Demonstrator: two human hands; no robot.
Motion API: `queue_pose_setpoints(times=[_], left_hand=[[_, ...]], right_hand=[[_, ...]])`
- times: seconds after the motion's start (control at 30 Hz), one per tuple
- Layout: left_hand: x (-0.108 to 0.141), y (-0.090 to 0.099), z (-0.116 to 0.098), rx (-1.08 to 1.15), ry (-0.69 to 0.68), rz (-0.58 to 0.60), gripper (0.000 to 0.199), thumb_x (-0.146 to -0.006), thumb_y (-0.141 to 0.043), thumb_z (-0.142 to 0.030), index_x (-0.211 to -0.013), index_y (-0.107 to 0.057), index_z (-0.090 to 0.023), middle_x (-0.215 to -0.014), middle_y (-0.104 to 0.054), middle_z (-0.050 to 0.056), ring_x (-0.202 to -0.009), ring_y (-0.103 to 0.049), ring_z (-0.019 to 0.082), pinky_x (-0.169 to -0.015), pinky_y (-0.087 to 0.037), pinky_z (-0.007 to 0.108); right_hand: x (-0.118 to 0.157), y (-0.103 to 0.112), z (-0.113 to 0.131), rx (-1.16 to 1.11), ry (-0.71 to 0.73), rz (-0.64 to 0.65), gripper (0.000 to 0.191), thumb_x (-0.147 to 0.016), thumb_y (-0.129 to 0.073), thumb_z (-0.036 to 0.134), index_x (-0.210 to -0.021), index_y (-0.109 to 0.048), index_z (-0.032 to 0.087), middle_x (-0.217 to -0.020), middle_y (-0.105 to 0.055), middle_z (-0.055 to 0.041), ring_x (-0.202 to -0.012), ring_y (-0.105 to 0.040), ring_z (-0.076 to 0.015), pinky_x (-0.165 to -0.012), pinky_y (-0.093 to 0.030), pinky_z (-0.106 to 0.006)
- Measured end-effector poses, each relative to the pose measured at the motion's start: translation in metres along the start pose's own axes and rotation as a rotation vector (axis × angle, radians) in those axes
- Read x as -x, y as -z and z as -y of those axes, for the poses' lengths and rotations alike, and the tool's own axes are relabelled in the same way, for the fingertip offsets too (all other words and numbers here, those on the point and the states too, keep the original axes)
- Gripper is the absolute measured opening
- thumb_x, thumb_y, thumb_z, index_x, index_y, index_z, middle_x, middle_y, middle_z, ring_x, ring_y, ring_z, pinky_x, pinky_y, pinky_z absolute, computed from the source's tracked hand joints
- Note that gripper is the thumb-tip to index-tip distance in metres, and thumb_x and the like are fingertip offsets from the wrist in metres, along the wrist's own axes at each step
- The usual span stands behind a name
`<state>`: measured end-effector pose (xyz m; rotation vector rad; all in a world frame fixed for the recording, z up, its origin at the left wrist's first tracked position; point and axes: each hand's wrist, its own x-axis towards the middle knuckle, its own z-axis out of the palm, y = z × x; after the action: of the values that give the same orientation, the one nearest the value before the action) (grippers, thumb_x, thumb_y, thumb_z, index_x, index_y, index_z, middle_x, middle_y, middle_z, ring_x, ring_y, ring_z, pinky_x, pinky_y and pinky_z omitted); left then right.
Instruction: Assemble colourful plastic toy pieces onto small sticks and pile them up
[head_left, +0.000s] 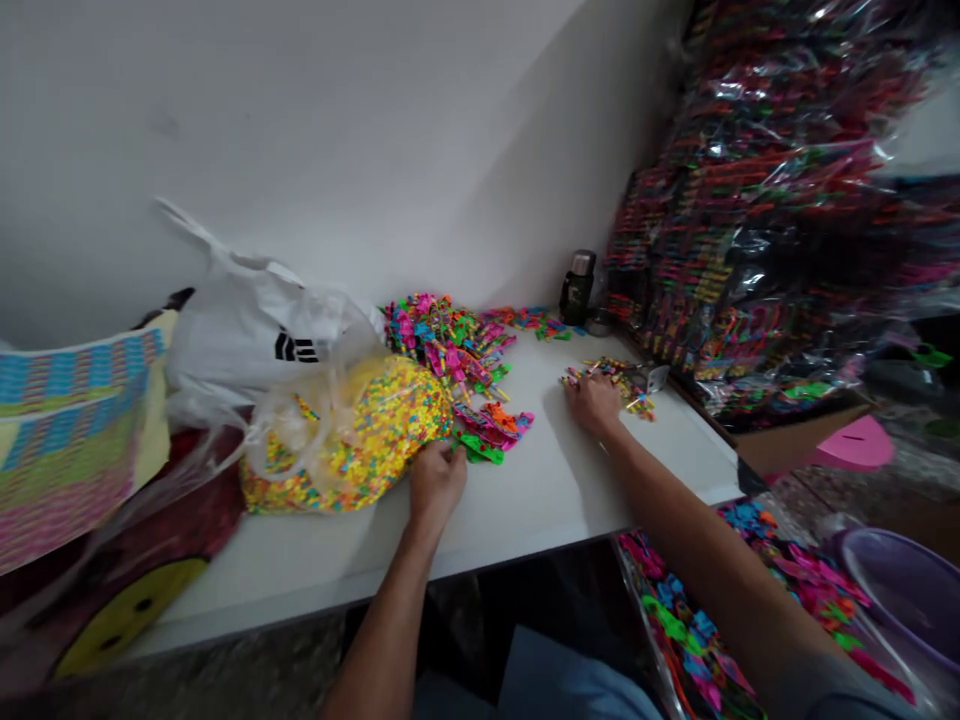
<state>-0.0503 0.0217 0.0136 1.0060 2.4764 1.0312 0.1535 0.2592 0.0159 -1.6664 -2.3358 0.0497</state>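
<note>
My left hand point(437, 482) is closed at the right side of a clear bag point(397, 410) filled with tiny yellow, orange and green pieces. Just beyond its fingertips lie green plastic pieces point(482, 449) and pink ones point(491, 425). What the fingers hold, if anything, is hidden. Further right, my right hand point(596, 404) reaches down onto a small pile of short, thin multicoloured sticks point(637, 402). Its fingertips are lost among the sticks, so its grip does not show.
A heap of colourful plastic pieces point(450, 340) lies by the wall. Behind are a white bag point(247, 320) and a dark flask point(577, 287). Packed plastic bags point(720, 220) tower at right. Below the table point(540, 490) are more pieces point(690, 630) and a purple basin point(900, 590).
</note>
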Motion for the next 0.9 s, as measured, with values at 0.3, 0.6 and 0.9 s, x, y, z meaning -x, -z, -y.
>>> queue_pose_setpoints(times=[0.3,0.6,0.9], left_hand=[[-0.014,0.0,-0.029,-0.229,0.054,0.029,0.049,-0.09,-0.041,-0.055,-0.077,-0.067,-0.015,-0.082,-0.067,0.016,-0.081,-0.063,0.028,-0.064,-0.036,0.032],[-0.014,-0.005,-0.011,-0.104,0.016,0.142,0.029,-0.081,-0.059,-0.043,-0.074,-0.071,-0.018,-0.068,-0.064,0.003,-0.066,-0.06,0.016,-0.056,-0.033,0.026],[-0.006,-0.003,-0.008,-0.098,0.039,0.097,0.044,-0.086,-0.047,-0.052,-0.074,-0.069,-0.016,-0.067,-0.064,0.007,-0.067,-0.063,0.021,-0.059,-0.039,0.027]], right_hand=[[0.022,0.007,-0.018,-0.048,0.073,-0.018,0.031,-0.092,-0.055,0.043,-0.092,-0.067,0.014,-0.1,-0.066,-0.0142,-0.099,-0.057,-0.0274,-0.082,-0.036,-0.034],[0.077,0.031,-0.001,-0.817,0.218,-0.084,0.034,-0.095,-0.051,0.048,-0.094,-0.06,0.015,-0.076,-0.059,-0.0037,-0.065,-0.049,-0.0137,-0.062,-0.037,-0.026],[0.155,0.026,0.049,-1.436,0.095,0.331,0.028,-0.091,-0.056,0.043,-0.101,-0.044,0.02,-0.074,-0.057,0.0009,-0.066,-0.055,-0.0149,-0.063,-0.045,-0.027]])
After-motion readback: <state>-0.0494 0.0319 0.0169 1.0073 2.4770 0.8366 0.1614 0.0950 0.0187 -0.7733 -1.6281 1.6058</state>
